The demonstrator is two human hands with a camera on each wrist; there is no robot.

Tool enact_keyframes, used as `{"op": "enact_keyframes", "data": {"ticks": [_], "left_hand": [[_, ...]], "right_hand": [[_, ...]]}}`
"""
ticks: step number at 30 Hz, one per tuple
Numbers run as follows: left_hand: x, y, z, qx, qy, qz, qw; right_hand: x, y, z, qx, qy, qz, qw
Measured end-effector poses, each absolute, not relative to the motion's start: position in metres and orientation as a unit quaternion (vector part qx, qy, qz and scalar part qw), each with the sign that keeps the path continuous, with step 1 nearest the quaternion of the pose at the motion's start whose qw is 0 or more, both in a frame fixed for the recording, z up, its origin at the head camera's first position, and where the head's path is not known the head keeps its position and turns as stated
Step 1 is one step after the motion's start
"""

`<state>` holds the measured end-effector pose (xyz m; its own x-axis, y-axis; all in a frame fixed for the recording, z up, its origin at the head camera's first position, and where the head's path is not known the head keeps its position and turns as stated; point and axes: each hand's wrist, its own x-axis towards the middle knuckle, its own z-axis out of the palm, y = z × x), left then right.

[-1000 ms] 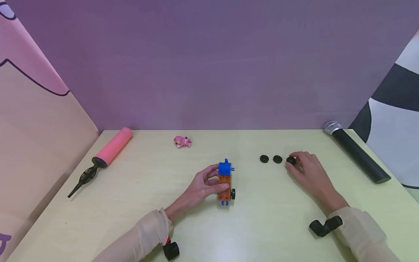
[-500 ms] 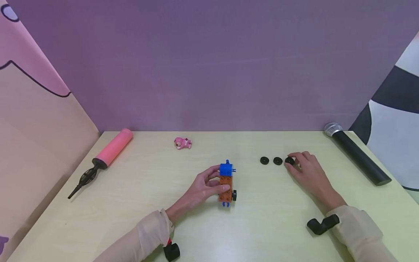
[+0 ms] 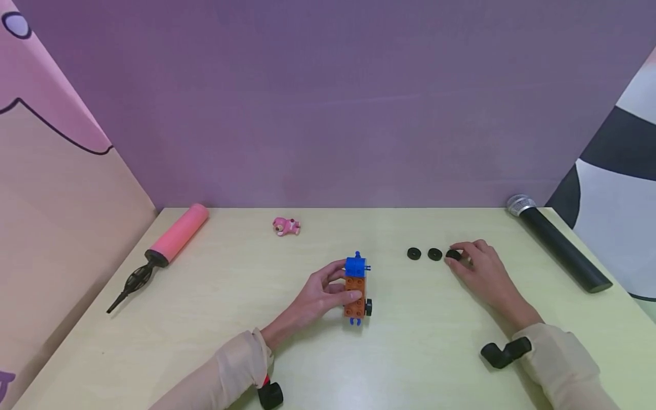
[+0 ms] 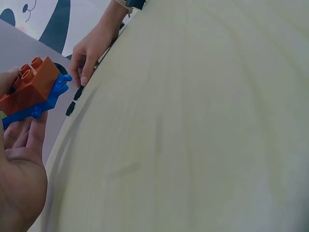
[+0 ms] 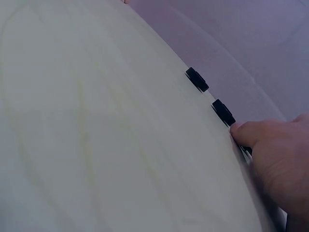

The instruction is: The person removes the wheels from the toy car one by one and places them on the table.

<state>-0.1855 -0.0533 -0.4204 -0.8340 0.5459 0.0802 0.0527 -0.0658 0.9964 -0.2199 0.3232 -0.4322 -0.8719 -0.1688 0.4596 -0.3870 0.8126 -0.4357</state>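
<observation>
My left hand (image 3: 320, 293) grips a toy car (image 3: 355, 290) of orange and blue building bricks, thumb across its studded top. One black wheel (image 3: 368, 307) sits on the car's near right side; a blue axle end sticks out farther forward. In the left wrist view the orange brick (image 4: 36, 84) rides on a blue base, raised over the table. To the right, my right hand (image 3: 484, 276) pinches a loose black wheel (image 3: 452, 255) at the tabletop between thumb and fingers. Two more wheels, the middle one (image 3: 435, 254) and the left one (image 3: 414, 254), lie flat in line with it.
A pink figurine (image 3: 286, 226) lies toward the back of the table (image 3: 230, 262). At the left is a pink hand pump (image 3: 179, 233) with a black nozzle. A black microphone (image 3: 561, 245) lies along the right side. A purple wall (image 3: 328, 102) stands behind the table.
The right hand has shifted slightly left with its wheel, which now sits flatter and closer to the middle wheel. The left hand keeps its hold on the car. The head view has tilted a little.
</observation>
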Motion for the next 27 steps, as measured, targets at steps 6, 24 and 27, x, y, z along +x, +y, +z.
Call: {"op": "enact_keyframes", "data": {"ticks": [6,24,27], "left_hand": [[-0.186,-0.054,-0.421,0.229,0.660,0.694,0.174],[-0.188,-0.053,-0.421,0.245,0.657,0.697,0.153],[-0.188,-0.054,-0.421,0.251,0.655,0.696,0.153]], "right_hand": [[-0.218,0.323,-0.432,0.146,-0.932,0.266,0.200],[-0.198,0.310,-0.427,0.104,-0.931,0.279,0.212],[-0.192,0.300,-0.424,0.135,-0.918,0.269,0.258]]}}
